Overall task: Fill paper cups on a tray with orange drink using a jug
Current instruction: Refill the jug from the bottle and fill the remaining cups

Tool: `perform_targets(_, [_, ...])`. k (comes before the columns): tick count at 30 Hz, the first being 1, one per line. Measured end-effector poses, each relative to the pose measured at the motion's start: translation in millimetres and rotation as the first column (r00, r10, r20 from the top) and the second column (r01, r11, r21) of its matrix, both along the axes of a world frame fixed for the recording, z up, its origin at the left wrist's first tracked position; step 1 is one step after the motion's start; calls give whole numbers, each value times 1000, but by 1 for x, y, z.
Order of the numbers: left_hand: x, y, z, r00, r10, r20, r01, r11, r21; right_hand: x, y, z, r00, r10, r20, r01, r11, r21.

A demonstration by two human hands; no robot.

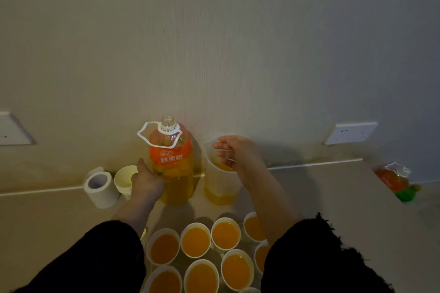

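Against the wall stands a large uncapped bottle of orange drink [172, 162] with an orange label and a white carry loop. My left hand [146, 182] grips its lower left side. To its right is a translucent jug [220, 183] with a little orange drink at the bottom. My right hand [234, 152] is at the jug's top, its curled fingers holding the rim. Several paper cups [195, 241] full of orange drink crowd the tray [215, 256] at the bottom, between my dark sleeves. The tray is mostly hidden.
A stack of empty paper cups [125, 181] and a white roll [101, 189] sit left of the bottle. A second, capped bottle [395, 179] lies at the far right of the counter. Wall sockets [351, 133] flank the scene.
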State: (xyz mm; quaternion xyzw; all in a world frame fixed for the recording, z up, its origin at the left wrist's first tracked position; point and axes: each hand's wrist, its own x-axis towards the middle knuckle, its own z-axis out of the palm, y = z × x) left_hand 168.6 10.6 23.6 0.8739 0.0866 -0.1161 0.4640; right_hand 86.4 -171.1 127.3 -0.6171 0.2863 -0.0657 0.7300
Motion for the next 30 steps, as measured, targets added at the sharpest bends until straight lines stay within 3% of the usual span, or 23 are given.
perform_targets(8, [-36, -6, 39, 992, 110, 62, -109, 994, -9, -16, -7, 8, 994, 40, 99, -43, 999, 22])
perform_targets(14, [-85, -23, 63, 970, 200, 137, -164, 958, -236, -29, -37, 17, 987, 67, 144, -73, 997, 36])
perform_targets(20, [-132, -46, 73, 953, 289, 94, -218, 865, -451, -34, -69, 11, 988, 135, 76, -135, 991, -14])
perform_targets(24, [-156, -48, 71, 938, 339, -70, -312, 740, -596, -30, -91, -9, 989, 135, 56, -128, 985, -112])
perform_targets(27, [-165, -48, 69, 910, 314, -269, -406, 556, -725, -25, -106, -34, 993, 115, 8, -108, 953, -284])
perform_targets(30, [-167, -50, 68, 841, 321, -436, -536, 379, -754, -23, -114, -59, 990, 97, -99, -133, 869, -476])
